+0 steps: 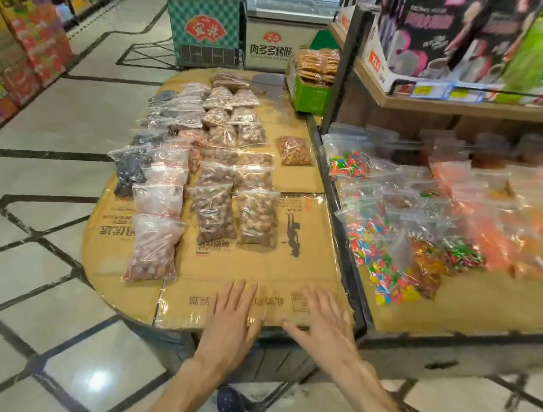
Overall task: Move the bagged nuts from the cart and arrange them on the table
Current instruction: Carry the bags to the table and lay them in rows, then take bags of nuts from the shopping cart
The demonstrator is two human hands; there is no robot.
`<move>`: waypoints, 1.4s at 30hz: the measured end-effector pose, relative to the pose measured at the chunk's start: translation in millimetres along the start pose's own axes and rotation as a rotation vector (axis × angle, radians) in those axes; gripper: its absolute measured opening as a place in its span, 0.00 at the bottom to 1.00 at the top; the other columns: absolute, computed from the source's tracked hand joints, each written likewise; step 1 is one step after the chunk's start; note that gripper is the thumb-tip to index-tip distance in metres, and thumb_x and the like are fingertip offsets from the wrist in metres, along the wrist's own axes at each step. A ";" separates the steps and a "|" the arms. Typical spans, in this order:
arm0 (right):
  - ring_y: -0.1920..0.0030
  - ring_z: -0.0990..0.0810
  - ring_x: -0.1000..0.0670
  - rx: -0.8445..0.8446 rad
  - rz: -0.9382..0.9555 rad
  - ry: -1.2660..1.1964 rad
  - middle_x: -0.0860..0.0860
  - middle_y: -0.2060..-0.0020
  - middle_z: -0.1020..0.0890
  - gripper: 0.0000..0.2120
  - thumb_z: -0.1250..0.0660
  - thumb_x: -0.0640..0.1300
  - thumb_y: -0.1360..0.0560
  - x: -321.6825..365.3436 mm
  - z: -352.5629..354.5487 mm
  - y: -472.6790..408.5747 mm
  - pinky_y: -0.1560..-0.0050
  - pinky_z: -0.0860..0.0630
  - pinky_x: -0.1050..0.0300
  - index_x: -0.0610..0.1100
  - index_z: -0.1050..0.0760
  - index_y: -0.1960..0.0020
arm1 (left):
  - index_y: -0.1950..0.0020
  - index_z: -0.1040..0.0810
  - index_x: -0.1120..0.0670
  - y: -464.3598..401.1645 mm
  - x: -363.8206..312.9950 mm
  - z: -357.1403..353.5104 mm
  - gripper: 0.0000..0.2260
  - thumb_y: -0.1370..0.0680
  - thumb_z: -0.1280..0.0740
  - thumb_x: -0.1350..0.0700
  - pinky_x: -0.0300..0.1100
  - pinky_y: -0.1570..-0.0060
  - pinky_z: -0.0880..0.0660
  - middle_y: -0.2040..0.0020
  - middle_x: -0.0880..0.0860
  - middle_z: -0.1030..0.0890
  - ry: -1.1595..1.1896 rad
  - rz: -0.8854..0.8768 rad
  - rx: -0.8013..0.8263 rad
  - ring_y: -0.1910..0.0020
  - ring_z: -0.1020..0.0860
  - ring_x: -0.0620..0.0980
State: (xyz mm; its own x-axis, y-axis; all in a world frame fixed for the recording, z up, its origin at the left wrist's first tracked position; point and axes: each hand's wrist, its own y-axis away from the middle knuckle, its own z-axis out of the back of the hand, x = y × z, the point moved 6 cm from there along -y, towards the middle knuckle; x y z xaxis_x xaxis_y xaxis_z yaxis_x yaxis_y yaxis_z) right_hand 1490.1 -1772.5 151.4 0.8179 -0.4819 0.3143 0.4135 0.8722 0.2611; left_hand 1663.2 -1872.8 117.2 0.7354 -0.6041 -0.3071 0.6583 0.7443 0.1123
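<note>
At table's near edge: fingers straight and spread, left hand (pixel 236 312) and right hand (pixel 326 320) flat on taped cardboard, gripping nothing. Beyond fingertips: bagged nuts (pixel 213 163) in clear zip pouches, rowed across cardboard-covered table (pixel 310 266) printed with inverted Chinese characters. Rightward: candy bags (pixel 391 252), bright, crinkled. Far behind: freezer (pixel 273 42) lettered "肉多多烤肠".

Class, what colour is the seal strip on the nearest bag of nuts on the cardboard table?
Red: a thin red strip runs across the top of the nearest bag, seen in the head view.
</note>
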 end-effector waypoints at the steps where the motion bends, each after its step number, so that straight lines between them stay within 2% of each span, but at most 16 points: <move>1: 0.14 0.56 0.47 0.000 -0.009 0.018 0.51 0.13 0.49 0.43 0.42 0.71 0.19 -9.1 -3.0 16.2 0.16 0.57 0.38 0.54 0.55 0.13 | 0.14 0.53 0.47 11.2 -11.5 -5.1 0.32 0.15 0.57 0.34 0.53 0.17 0.59 0.13 0.50 0.51 -0.004 -0.017 0.009 0.15 0.56 0.52; 5: 0.13 0.56 0.48 -0.010 -0.111 0.078 0.51 0.13 0.49 0.44 0.45 0.74 0.21 -51.8 -7.9 74.7 0.17 0.59 0.39 0.56 0.54 0.13 | 0.14 0.56 0.46 45.7 -64.2 -25.4 0.38 0.21 0.66 0.31 0.53 0.18 0.61 0.13 0.49 0.55 -0.004 -0.111 0.071 0.15 0.60 0.52; 8: 0.13 0.57 0.47 -0.035 -0.218 0.055 0.50 0.13 0.50 0.44 0.46 0.76 0.21 -94.0 -6.9 115.7 0.17 0.60 0.38 0.56 0.53 0.13 | 0.14 0.55 0.45 58.3 -109.3 -38.0 0.39 0.23 0.68 0.31 0.53 0.19 0.62 0.13 0.48 0.54 -0.042 -0.201 0.106 0.15 0.59 0.52; 13: 0.13 0.54 0.46 -0.085 -0.392 0.035 0.51 0.13 0.48 0.53 0.64 0.80 0.33 -181.3 -0.6 179.3 0.17 0.56 0.36 0.57 0.54 0.13 | 0.14 0.55 0.45 68.8 -200.4 -62.1 0.41 0.25 0.71 0.32 0.53 0.19 0.63 0.13 0.48 0.54 -0.105 -0.356 0.169 0.15 0.60 0.51; 17: 0.14 0.54 0.46 -0.133 -0.491 -0.051 0.50 0.13 0.48 0.61 0.70 0.85 0.39 -255.0 13.7 233.8 0.16 0.57 0.37 0.56 0.53 0.13 | 0.14 0.57 0.45 73.7 -289.8 -86.7 0.42 0.26 0.73 0.32 0.54 0.19 0.63 0.14 0.47 0.55 -0.163 -0.466 0.195 0.15 0.60 0.52; 22: 0.13 0.55 0.46 -0.212 -0.611 -0.100 0.51 0.13 0.48 0.59 0.74 0.82 0.38 -366.6 28.6 303.2 0.16 0.57 0.37 0.56 0.52 0.14 | 0.14 0.55 0.46 83.2 -424.1 -125.3 0.42 0.25 0.72 0.33 0.55 0.19 0.63 0.13 0.49 0.54 -0.187 -0.602 0.237 0.15 0.59 0.53; 25: 0.14 0.56 0.46 -0.215 -0.689 -0.143 0.51 0.13 0.49 0.56 0.70 0.81 0.36 -438.3 37.3 346.5 0.16 0.58 0.39 0.56 0.53 0.13 | 0.14 0.54 0.46 95.3 -508.7 -155.1 0.33 0.17 0.63 0.34 0.56 0.17 0.60 0.13 0.49 0.53 -0.209 -0.671 0.266 0.15 0.59 0.53; 28: 0.13 0.56 0.46 -0.235 -0.757 -0.185 0.51 0.13 0.49 0.48 0.58 0.80 0.25 -502.9 45.1 392.9 0.17 0.60 0.39 0.55 0.54 0.13 | 0.14 0.51 0.46 107.8 -587.5 -192.8 0.36 0.20 0.67 0.33 0.57 0.17 0.57 0.14 0.50 0.50 -0.204 -0.736 0.317 0.14 0.56 0.53; 29: 0.13 0.55 0.46 -0.247 -0.789 -0.181 0.50 0.14 0.48 0.48 0.59 0.81 0.26 -524.4 45.3 407.8 0.17 0.60 0.38 0.55 0.53 0.13 | 0.14 0.49 0.46 111.2 -611.7 -205.0 0.38 0.21 0.67 0.33 0.58 0.17 0.53 0.14 0.51 0.47 -0.213 -0.756 0.322 0.14 0.53 0.55; 31: 0.14 0.49 0.44 -0.280 -0.853 -0.167 0.49 0.14 0.43 0.55 0.69 0.83 0.31 -566.5 46.5 436.4 0.17 0.54 0.36 0.53 0.48 0.14 | 0.16 0.40 0.47 116.3 -659.1 -229.0 0.36 0.19 0.61 0.33 0.61 0.19 0.43 0.16 0.53 0.37 -0.201 -0.802 0.326 0.16 0.42 0.58; 33: 0.16 0.41 0.42 -0.308 -0.902 -0.174 0.47 0.16 0.36 0.55 0.66 0.83 0.30 -600.6 49.5 462.0 0.18 0.47 0.34 0.52 0.42 0.15 | 0.18 0.33 0.48 123.7 -703.1 -246.0 0.32 0.17 0.54 0.35 0.62 0.22 0.36 0.20 0.53 0.30 -0.184 -0.876 0.320 0.20 0.34 0.58; 34: 0.16 0.41 0.42 -0.318 -0.935 -0.191 0.47 0.17 0.36 0.53 0.63 0.82 0.29 -618.3 51.4 476.4 0.18 0.47 0.34 0.53 0.42 0.15 | 0.20 0.30 0.49 127.7 -728.0 -254.4 0.30 0.16 0.52 0.36 0.62 0.24 0.33 0.22 0.54 0.27 -0.182 -0.919 0.316 0.21 0.31 0.58; 36: 0.14 0.46 0.44 -0.315 -0.995 -0.210 0.49 0.15 0.40 0.54 0.65 0.83 0.31 -650.9 57.1 499.6 0.17 0.52 0.36 0.54 0.46 0.14 | 0.23 0.26 0.50 132.8 -776.4 -271.9 0.29 0.17 0.47 0.37 0.63 0.29 0.27 0.24 0.55 0.25 -0.166 -0.982 0.343 0.24 0.27 0.59; 38: 0.14 0.49 0.44 -0.311 -1.038 -0.199 0.49 0.15 0.42 0.56 0.68 0.84 0.33 -682.7 64.5 517.7 0.17 0.55 0.36 0.55 0.47 0.14 | 0.22 0.26 0.51 135.3 -820.5 -290.7 0.29 0.17 0.48 0.37 0.64 0.30 0.27 0.23 0.56 0.26 -0.171 -1.028 0.388 0.24 0.28 0.60; 40: 0.14 0.49 0.44 -0.307 -1.091 -0.220 0.49 0.15 0.42 0.53 0.64 0.81 0.31 -717.4 65.8 531.4 0.17 0.54 0.36 0.54 0.46 0.14 | 0.19 0.32 0.49 135.6 -862.1 -307.9 0.32 0.16 0.54 0.34 0.63 0.24 0.34 0.19 0.53 0.32 -0.177 -1.094 0.387 0.19 0.35 0.59; 42: 0.15 0.42 0.42 -0.317 -1.152 -0.206 0.48 0.17 0.36 0.51 0.60 0.79 0.29 -753.5 71.7 541.4 0.18 0.47 0.35 0.53 0.40 0.15 | 0.19 0.31 0.49 130.0 -904.4 -324.8 0.34 0.16 0.59 0.34 0.62 0.22 0.37 0.20 0.53 0.31 -0.162 -1.159 0.371 0.20 0.33 0.58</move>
State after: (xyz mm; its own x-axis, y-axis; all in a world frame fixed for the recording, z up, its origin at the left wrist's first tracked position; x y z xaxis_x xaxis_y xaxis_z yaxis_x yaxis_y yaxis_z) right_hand 1068.9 -943.2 121.3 -0.1612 -0.9681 0.1916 0.9601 -0.1089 0.2575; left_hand 1031.6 -1137.3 102.6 -0.3213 -0.9027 -0.2861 0.9223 -0.3668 0.1216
